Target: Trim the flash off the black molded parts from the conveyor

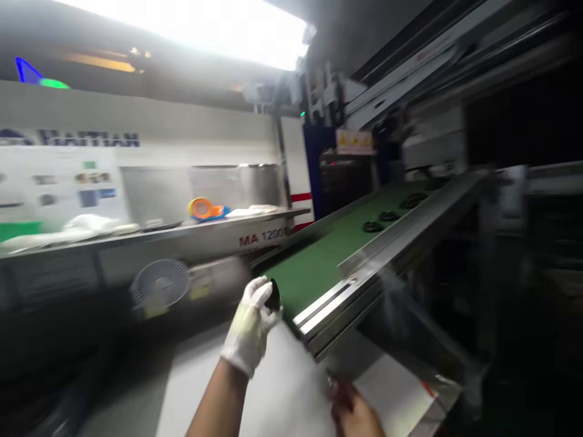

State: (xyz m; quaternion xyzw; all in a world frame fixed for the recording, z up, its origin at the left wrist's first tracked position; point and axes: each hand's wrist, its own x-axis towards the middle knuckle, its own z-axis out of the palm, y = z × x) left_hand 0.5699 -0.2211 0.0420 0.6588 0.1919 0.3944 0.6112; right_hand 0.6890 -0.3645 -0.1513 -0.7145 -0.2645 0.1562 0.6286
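My left hand (249, 325), in a white glove, is shut on a round black part (274, 296) at the near end of a green conveyor belt (319, 267). Further up the belt lie several similar black round parts (389, 215) in a row. My right hand (353, 414) is low at the bottom edge, blurred, beside a white sheet-topped surface (277, 388). A dark red item (341, 391) is at its fingers, but motion blur hides whether it is held.
The belt's metal side rail (364, 285) runs along its right edge. A white Haitian MA 12000 machine (264, 237) stands to the left, with an orange and blue plastic item (204, 209) and white cloths on its ledge. A round wire-guarded fan (159, 284) sits below.
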